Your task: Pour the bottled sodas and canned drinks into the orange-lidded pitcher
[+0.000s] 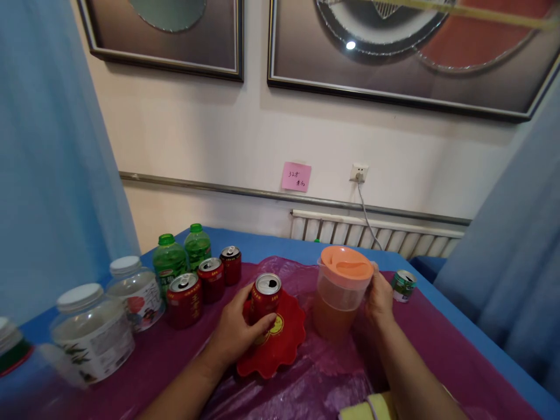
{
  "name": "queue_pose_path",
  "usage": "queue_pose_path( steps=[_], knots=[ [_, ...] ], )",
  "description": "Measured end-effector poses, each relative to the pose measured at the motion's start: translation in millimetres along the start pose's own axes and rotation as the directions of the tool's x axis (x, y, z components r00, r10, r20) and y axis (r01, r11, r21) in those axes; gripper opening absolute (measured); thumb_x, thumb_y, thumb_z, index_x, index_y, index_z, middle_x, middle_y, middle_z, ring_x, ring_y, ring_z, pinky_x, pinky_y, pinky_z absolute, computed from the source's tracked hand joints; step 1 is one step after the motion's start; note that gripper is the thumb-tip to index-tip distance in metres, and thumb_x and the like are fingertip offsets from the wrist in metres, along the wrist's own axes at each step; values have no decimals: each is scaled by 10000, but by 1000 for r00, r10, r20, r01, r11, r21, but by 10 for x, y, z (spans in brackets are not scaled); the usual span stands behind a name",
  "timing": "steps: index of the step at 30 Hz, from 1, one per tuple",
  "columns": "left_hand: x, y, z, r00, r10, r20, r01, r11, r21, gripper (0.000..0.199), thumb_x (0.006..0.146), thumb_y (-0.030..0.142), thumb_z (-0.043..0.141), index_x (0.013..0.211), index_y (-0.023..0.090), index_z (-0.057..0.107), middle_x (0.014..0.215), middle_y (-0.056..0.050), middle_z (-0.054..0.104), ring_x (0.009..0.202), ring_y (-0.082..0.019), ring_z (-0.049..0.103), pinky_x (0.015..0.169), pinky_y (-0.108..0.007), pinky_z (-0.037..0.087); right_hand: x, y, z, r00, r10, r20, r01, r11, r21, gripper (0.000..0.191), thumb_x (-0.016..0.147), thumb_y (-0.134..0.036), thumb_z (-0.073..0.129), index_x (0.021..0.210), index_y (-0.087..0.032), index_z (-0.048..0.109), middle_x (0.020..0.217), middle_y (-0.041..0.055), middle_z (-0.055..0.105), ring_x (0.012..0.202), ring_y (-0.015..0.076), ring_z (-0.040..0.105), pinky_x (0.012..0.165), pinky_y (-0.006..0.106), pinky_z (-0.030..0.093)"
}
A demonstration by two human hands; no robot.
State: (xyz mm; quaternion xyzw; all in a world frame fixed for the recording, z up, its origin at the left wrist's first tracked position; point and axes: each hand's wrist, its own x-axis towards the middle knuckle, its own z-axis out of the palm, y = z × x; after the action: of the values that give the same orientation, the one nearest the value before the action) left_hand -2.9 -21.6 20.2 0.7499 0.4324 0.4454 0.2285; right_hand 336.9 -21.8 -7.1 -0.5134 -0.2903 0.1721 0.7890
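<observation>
An opened red can stands upright over the red scalloped plate, and my left hand is wrapped round its left side. To the right is a clear pitcher with an orange lid, partly filled with amber liquid. My right hand grips the pitcher on its right side, where the handle is mostly hidden by the fingers. The pitcher is upright and apart from the can. Purple plastic sheeting lies under these things.
Three red cans, two green bottles and white-lidded jars stand at the left. A small green can is at the right. A yellow cloth lies at the near edge. Behind the table are a radiator and a wall.
</observation>
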Motion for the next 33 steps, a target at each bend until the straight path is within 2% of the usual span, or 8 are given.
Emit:
queue_pose_path(
  steps=[3, 6, 10, 16, 19, 22, 27, 33],
  knots=[
    [0, -18, -4, 1000, 2, -2, -2, 1000, -9, 699, 728, 408, 776, 1351, 169, 568, 1313, -135, 703, 1193, -323, 680, 1048, -480, 532, -24, -101, 66, 998, 67, 23, -67, 998, 15, 644, 713, -846, 617, 680, -209, 530, 498, -78, 443, 407, 99, 369, 401, 235, 283],
    [-7, -31, 0, 1000, -7, 6, 7, 1000, -19, 707, 739, 406, 768, 1361, 147, 550, 1343, -154, 680, 1226, -325, 657, 1075, -493, 506, -20, -280, 156, 997, 62, 52, -64, 998, 21, 644, 668, -816, 689, 600, -239, 411, 482, -108, 347, 407, 73, 293, 401, 225, 240],
    [-26, -43, 14, 1000, -20, 15, 20, 999, -45, 719, 734, 393, 775, 1366, 144, 538, 1367, -170, 660, 1250, -330, 639, 1098, -514, 480, 43, -628, 336, 997, 10, 83, -11, 1000, 22, 619, 629, -754, 771, 594, -231, 441, 501, -99, 356, 439, 72, 285, 414, 235, 231],
    [-60, -48, 3, 999, -26, 30, 28, 998, -48, 684, 735, 379, 783, 1351, 176, 566, 1347, -150, 676, 1243, -327, 643, 1090, -492, 492, -24, -1054, 685, 992, -123, 28, 120, 989, 88, 543, 749, -681, 737, 616, -256, 427, 525, -82, 335, 450, 92, 274, 413, 276, 212],
    [-72, -42, -10, 998, -45, 32, 46, 998, -32, 674, 717, 348, 788, 1338, 188, 580, 1335, -132, 687, 1229, -321, 652, 1082, -475, 501, -137, -1040, 757, 996, -91, 23, 88, 989, 116, 536, 756, -680, 731, 608, -259, 434, 524, -73, 334, 455, 98, 273, 412, 281, 221],
    [-79, -34, -26, 997, -61, 40, 61, 998, -10, 672, 718, 335, 787, 1340, 193, 577, 1336, -126, 688, 1229, -315, 651, 1092, -471, 492, -187, -928, 730, 995, -75, 71, 71, 996, 55, 549, 745, -699, 730, 590, -251, 453, 534, -58, 361, 470, 105, 300, 420, 277, 241],
    [-91, -51, -48, 997, -67, 34, 66, 997, 38, 704, 726, 386, 795, 1361, 194, 561, 1356, -129, 674, 1242, -320, 641, 1088, -466, 494, -123, -881, 590, 972, -157, 172, 186, 968, -167, 594, 712, -748, 730, 564, -217, 508, 546, -53, 371, 508, 107, 331, 460, 270, 254],
    [-107, -39, -48, 996, -63, 58, 57, 994, 92, 703, 710, 367, 801, 1349, 190, 568, 1362, -131, 661, 1247, -317, 627, 1109, -468, 466, -102, -1015, 507, 955, -232, 184, 283, 895, -345, 609, 708, -768, 698, 540, -206, 535, 523, -53, 349, 533, 115, 330, 492, 274, 258]
  ],
)
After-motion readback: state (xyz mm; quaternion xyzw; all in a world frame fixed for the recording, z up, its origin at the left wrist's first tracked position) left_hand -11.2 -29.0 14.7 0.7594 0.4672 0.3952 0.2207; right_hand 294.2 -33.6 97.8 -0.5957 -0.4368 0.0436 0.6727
